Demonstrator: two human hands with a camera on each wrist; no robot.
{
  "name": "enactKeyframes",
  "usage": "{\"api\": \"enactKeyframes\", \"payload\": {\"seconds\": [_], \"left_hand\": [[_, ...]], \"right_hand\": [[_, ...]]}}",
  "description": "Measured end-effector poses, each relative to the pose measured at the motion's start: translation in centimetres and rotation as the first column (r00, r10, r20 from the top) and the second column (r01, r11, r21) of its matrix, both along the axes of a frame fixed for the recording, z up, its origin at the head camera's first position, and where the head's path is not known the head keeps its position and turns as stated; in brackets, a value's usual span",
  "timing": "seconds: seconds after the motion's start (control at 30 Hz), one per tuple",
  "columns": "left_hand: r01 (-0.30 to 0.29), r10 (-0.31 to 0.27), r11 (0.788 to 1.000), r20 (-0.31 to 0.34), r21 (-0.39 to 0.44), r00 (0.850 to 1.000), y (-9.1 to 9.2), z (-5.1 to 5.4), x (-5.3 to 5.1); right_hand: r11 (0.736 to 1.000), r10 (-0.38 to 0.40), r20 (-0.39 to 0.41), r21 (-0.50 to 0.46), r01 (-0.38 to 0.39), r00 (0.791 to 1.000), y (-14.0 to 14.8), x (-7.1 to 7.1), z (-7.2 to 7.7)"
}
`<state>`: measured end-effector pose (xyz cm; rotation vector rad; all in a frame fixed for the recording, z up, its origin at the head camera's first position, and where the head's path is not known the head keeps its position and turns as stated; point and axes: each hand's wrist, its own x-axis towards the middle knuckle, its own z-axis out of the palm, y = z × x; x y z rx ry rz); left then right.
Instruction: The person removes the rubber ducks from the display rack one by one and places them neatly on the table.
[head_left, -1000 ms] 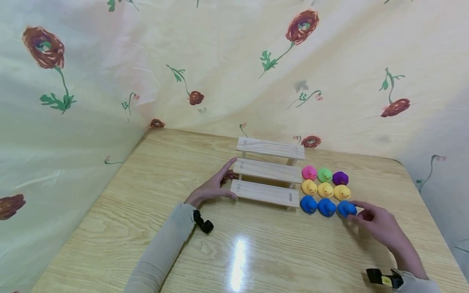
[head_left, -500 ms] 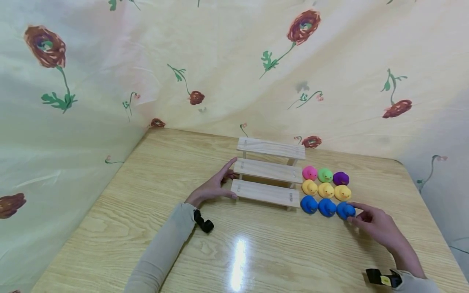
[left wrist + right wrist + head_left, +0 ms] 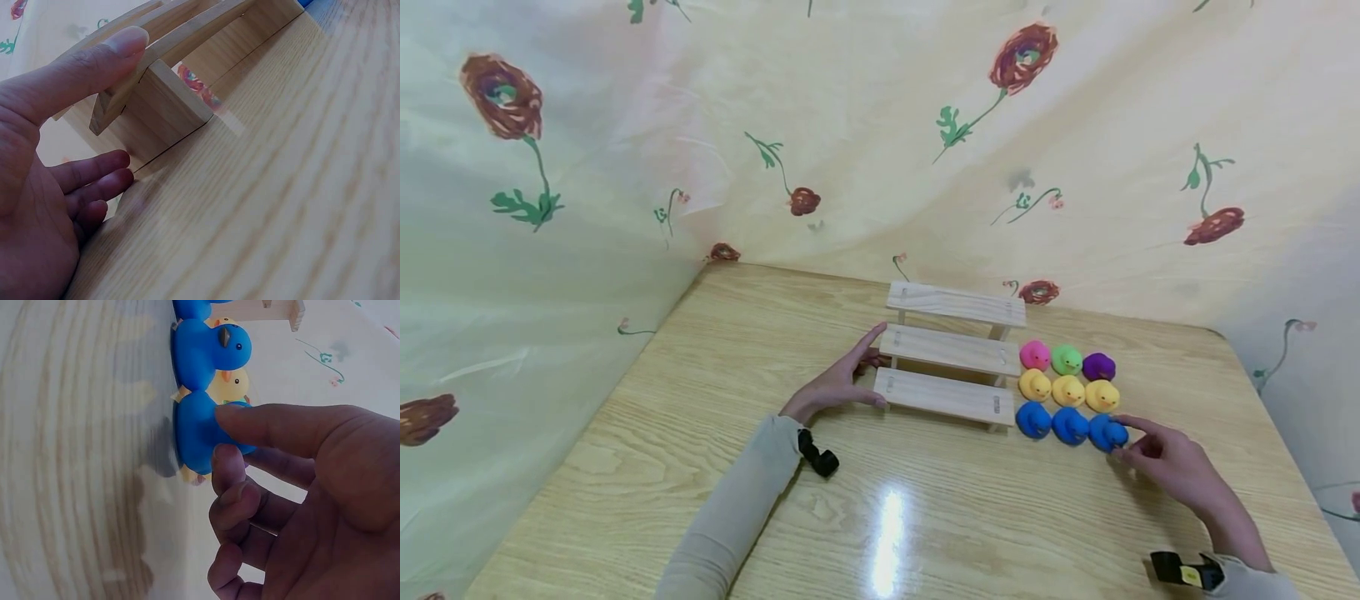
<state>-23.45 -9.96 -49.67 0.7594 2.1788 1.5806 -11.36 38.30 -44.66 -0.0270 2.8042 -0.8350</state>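
A three-tiered wooden display stand (image 3: 951, 348) sits on the table. At its left end my left hand (image 3: 835, 383) spreads its fingers, the thumb touching the lowest step and the index finger reaching the middle one. In the left wrist view the thumb (image 3: 94, 72) lies across the step's edge, with other fingers near the side support. My right hand (image 3: 1172, 462) pinches the rightmost blue rubber duck (image 3: 1107, 433) between thumb and fingers. In the right wrist view that duck (image 3: 197, 434) stands on the table against the neighbouring blue duck (image 3: 197, 353).
Right of the stand, ducks form three rows. Behind the blue front row is a yellow row (image 3: 1068, 391); the back row has a pink duck (image 3: 1034, 356), a green duck (image 3: 1067, 360) and a purple duck (image 3: 1099, 367). A floral cloth (image 3: 850, 125) hangs behind the table (image 3: 760, 525).
The right hand has shifted the rightmost blue duck slightly left, closer to the middle blue duck. The left hand has stayed at the stand.
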Motion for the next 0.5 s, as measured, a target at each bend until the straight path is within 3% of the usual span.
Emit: {"api": "enactKeyframes", "payload": {"seconds": [0.27, 0.5], "left_hand": [[0.010, -0.010, 1.000, -0.009, -0.002, 1.000, -0.16, -0.15, -0.09], [0.002, -0.002, 1.000, -0.006, -0.013, 1.000, -0.26, -0.30, -0.04]], "right_hand": [[0.999, -0.036, 0.018, 0.032, 0.036, 0.999, 0.18, 0.04, 0.60], [0.996, -0.073, -0.057, 0.047, 0.075, 0.996, -0.24, 0.06, 0.53]]}}
